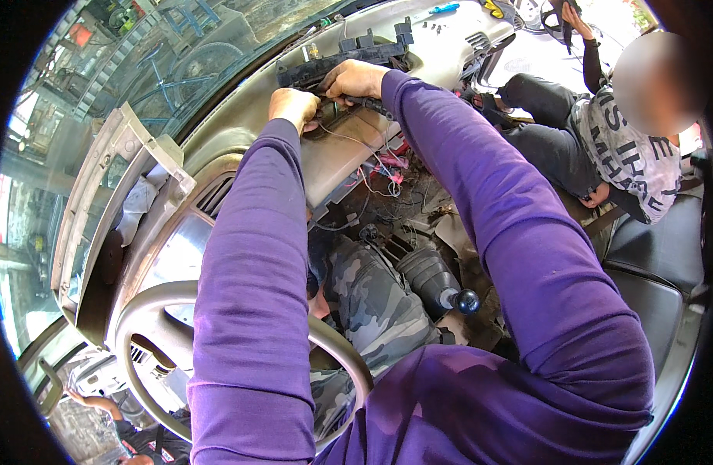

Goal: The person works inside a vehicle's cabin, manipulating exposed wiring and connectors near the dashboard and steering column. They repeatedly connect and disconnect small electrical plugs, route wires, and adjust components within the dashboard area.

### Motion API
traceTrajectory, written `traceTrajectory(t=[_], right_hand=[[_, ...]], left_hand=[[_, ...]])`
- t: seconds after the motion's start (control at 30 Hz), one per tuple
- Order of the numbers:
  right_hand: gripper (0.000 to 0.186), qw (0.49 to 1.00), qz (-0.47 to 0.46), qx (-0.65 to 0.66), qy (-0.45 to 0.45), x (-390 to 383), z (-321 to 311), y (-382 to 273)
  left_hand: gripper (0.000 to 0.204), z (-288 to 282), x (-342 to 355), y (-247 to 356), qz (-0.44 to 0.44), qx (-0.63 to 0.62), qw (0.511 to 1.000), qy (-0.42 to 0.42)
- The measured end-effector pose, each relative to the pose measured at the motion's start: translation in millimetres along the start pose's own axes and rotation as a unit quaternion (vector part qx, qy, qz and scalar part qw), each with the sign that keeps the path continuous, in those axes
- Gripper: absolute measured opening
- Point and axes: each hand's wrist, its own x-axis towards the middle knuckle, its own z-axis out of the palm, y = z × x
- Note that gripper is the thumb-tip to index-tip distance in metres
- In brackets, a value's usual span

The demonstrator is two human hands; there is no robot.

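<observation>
Both my hands meet over an opening in the beige dashboard (337, 159), close to the windscreen. My left hand (293, 107) is closed, its fingertips down among thin wires; what they pinch is hidden. Beside it, my right hand (355, 79) is curled round a black wiring harness (374, 106) that runs out to the right beneath it. Just beyond the hands lies a long black plastic bracket (348, 63) with upright tabs. A thin pale wire (348, 138) hangs from the opening down the dashboard front.
The steering wheel (128, 341) stands below my left arm, and a loose trim frame (70, 232) leans at the left. A gear lever (466, 301) rises near camouflage-clad legs (372, 291). Pink connectors (393, 161) hang under the dashboard. Another person (627, 147) sits at the right. A blue-handled tool (444, 8) lies on top.
</observation>
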Motion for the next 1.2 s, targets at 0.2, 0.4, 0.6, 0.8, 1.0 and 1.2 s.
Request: traceTrajectory(t=[0.2, 0.4, 0.6, 0.8, 1.0, 1.2], right_hand=[[0.024, 1.000, -0.003, 0.000, -0.014, -0.1, -1.4, 1.1], [0.029, 0.999, -0.013, -0.009, -0.032, -3.4, 2.4, -8.2], [0.033, 1.000, -0.002, 0.005, -0.013, -9.9, -0.6, -8.0], [0.041, 0.997, 0.015, -0.055, -0.043, -14.9, 3.2, -25.3], [0.050, 0.981, 0.035, -0.182, -0.050, -39.1, 10.6, -48.0], [0.040, 0.961, 0.064, -0.262, -0.057, -24.9, 23.5, -55.2]], left_hand=[[0.008, -15.5, -5.5, -0.7, -0.048, -0.166, 0.984, -0.042], [0.029, -32.5, 28.4, -24.8, -0.043, -0.285, 0.928, 0.237], [0.058, -23.6, 22.9, -24.3, 0.135, 0.102, 0.975, 0.141], [0.063, -24.9, 32.3, -27.7, 0.080, 0.091, 0.976, 0.181], [0.060, -23.9, 22.2, -21.0, 0.064, 0.056, 0.980, 0.177], [0.054, -24.7, 24.7, -24.9, 0.069, 0.055, 0.974, 0.207]])
